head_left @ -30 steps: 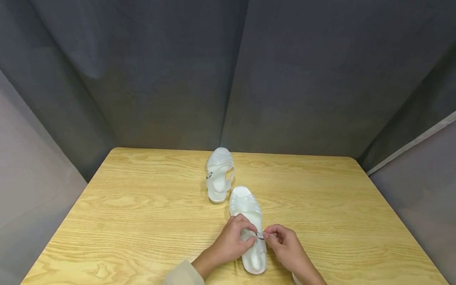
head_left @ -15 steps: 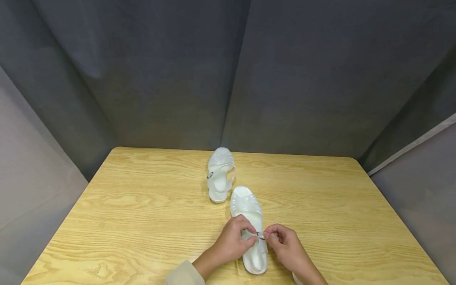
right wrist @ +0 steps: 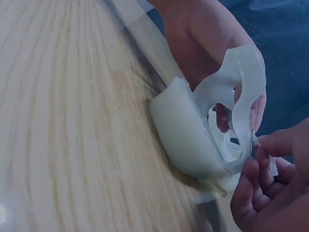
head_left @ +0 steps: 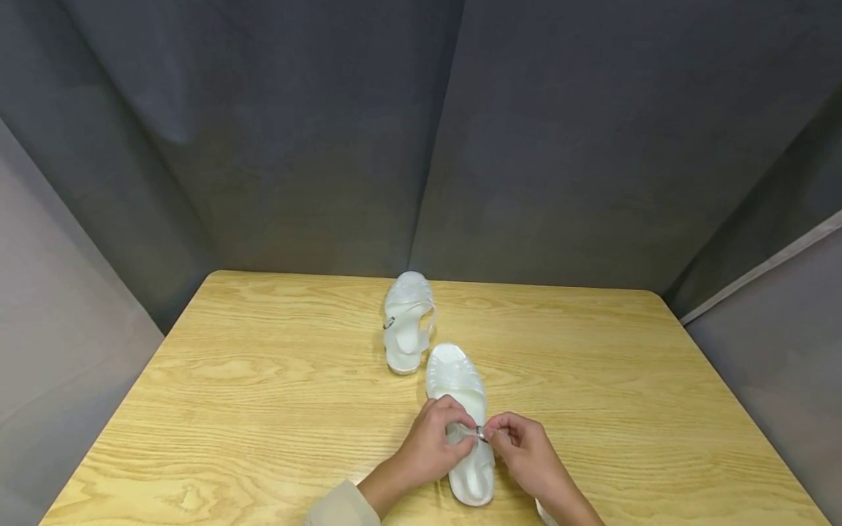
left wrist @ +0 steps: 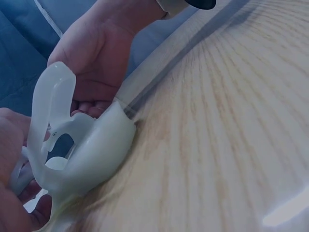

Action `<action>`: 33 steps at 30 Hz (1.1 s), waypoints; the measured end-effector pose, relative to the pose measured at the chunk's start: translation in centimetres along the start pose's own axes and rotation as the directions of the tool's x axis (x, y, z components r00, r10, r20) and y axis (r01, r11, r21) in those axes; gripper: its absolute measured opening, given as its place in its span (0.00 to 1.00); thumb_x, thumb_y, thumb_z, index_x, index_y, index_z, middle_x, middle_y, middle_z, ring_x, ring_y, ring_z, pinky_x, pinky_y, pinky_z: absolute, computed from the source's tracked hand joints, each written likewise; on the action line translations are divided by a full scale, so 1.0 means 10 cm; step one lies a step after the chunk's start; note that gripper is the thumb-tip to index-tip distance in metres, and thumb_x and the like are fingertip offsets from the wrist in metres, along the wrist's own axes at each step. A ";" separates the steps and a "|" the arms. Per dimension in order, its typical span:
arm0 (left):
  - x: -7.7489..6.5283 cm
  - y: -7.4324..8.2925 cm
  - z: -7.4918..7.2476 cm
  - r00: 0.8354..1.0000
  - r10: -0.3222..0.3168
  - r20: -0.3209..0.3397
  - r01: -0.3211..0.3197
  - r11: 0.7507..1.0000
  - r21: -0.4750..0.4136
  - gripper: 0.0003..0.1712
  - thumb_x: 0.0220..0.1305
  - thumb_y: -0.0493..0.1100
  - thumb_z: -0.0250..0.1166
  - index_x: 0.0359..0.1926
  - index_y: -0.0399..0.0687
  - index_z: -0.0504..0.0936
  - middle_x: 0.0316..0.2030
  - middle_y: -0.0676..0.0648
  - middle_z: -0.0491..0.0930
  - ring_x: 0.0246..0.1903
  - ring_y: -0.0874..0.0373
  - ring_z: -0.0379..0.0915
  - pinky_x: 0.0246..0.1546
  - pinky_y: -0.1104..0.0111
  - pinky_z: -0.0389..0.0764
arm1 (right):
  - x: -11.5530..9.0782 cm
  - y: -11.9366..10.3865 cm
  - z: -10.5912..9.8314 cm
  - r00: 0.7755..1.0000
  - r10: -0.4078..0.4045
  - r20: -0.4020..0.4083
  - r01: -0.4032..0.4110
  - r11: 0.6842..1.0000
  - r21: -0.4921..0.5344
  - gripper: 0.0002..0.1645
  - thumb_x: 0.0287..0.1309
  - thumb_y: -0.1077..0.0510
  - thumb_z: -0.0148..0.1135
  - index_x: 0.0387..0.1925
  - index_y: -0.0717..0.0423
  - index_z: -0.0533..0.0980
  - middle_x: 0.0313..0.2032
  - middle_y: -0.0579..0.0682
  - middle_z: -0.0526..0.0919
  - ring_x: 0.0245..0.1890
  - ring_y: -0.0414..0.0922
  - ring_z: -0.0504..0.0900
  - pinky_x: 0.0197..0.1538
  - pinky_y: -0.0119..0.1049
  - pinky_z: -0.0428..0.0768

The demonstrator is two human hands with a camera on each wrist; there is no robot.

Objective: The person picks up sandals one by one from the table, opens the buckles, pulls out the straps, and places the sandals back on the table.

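Head view, from left: a smooth pale panel [head_left: 59, 292] slopes beside a table [head_left: 217, 380] of yellow wood grain with rounded far corners, backed by a dark, softly creased curtain [head_left: 316, 146]. A beige sleeve [head_left: 342, 505] enters at the bottom edge. Farther up, the far sandal [head_left: 406, 340], milky and ribbed at the toe, lies with its toe toward the curtain, a small metal buckle on its left side. The left hand [head_left: 427, 444] pinches the near sandal's strap [right wrist: 242, 125] between thumb and forefinger and covers part of the sole. The near sandal [head_left: 454, 372] rests on the table toward the person, right of the far sandal and just beside it; wrist views show its thick, translucent heel and wavy, looping bands. Its metal ring [head_left: 481, 434] sits between the hands, partly hidden by fingertips. The right hand [head_left: 529, 456] pinches the strap at the ring, its other fingers curled. A second panel [head_left: 776, 307], pale-edged, closes off the right.
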State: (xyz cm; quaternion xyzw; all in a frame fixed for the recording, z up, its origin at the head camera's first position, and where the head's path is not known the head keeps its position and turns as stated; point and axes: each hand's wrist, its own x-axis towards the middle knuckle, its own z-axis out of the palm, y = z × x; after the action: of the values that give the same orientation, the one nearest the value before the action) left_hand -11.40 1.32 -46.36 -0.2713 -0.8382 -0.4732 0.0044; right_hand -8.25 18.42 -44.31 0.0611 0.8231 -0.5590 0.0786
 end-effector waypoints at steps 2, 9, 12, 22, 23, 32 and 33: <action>0.00 0.00 0.00 1.000 -0.002 0.001 0.002 1.000 0.003 0.05 0.51 0.38 0.69 0.32 0.47 0.85 0.35 0.57 0.76 0.38 0.66 0.64 0.41 0.76 0.68 | 0.00 0.00 0.00 1.000 0.002 0.001 -0.002 1.000 0.003 0.07 0.60 0.63 0.58 0.34 0.64 0.77 0.24 0.50 0.74 0.21 0.38 0.69 0.23 0.26 0.70; 0.00 0.04 -0.02 0.999 -0.027 0.034 0.026 0.999 0.047 0.06 0.53 0.41 0.68 0.35 0.48 0.85 0.37 0.59 0.75 0.40 0.67 0.63 0.41 0.76 0.68 | 0.01 0.01 0.02 0.999 0.024 -0.037 -0.024 1.000 0.013 0.06 0.59 0.63 0.58 0.34 0.64 0.77 0.22 0.50 0.75 0.20 0.38 0.69 0.22 0.26 0.70; 0.00 0.05 -0.02 0.998 -0.047 0.046 0.045 0.998 0.051 0.06 0.54 0.41 0.68 0.35 0.49 0.85 0.36 0.60 0.74 0.39 0.67 0.62 0.41 0.76 0.68 | 0.00 0.01 0.03 0.997 0.041 -0.058 -0.040 0.999 0.025 0.06 0.58 0.62 0.59 0.34 0.63 0.78 0.23 0.50 0.77 0.23 0.39 0.71 0.26 0.27 0.73; 0.00 0.03 0.00 0.999 -0.025 0.022 0.024 0.999 0.029 0.05 0.52 0.41 0.69 0.33 0.50 0.86 0.33 0.60 0.74 0.36 0.68 0.62 0.39 0.78 0.67 | -0.06 0.13 -0.03 0.988 0.136 -0.079 -0.126 0.985 0.120 0.10 0.62 0.61 0.57 0.39 0.67 0.75 0.26 0.53 0.78 0.28 0.44 0.75 0.32 0.33 0.78; 0.00 0.03 0.00 1.000 -0.024 0.019 0.023 0.999 0.031 0.05 0.52 0.41 0.69 0.33 0.50 0.86 0.33 0.60 0.74 0.36 0.68 0.62 0.39 0.78 0.67 | -0.06 0.13 -0.04 0.988 0.135 -0.071 -0.126 0.984 0.124 0.10 0.62 0.61 0.57 0.39 0.67 0.75 0.26 0.53 0.77 0.28 0.44 0.75 0.32 0.33 0.78; 0.00 0.03 -0.02 1.000 -0.018 0.014 0.018 1.000 0.021 0.06 0.52 0.41 0.70 0.34 0.50 0.86 0.34 0.60 0.74 0.36 0.68 0.62 0.38 0.78 0.66 | -0.03 0.11 -0.04 0.989 0.138 -0.057 -0.129 0.982 0.136 0.08 0.60 0.62 0.57 0.37 0.67 0.75 0.25 0.53 0.77 0.27 0.44 0.75 0.30 0.32 0.77; 0.01 0.03 -0.01 1.000 -0.022 0.016 0.021 1.000 0.020 0.06 0.52 0.41 0.70 0.34 0.50 0.86 0.34 0.60 0.74 0.36 0.68 0.62 0.38 0.78 0.66 | -0.03 0.11 -0.04 0.989 0.139 -0.054 -0.131 0.982 0.137 0.08 0.61 0.62 0.57 0.37 0.66 0.75 0.25 0.53 0.77 0.27 0.44 0.74 0.30 0.32 0.77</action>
State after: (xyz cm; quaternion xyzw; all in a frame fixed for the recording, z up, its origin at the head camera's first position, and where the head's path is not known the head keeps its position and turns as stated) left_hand -11.37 1.34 -46.06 -0.2661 -0.8457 -0.4626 -0.0049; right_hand -7.78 19.19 -45.09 0.1394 0.7801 -0.6038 0.0860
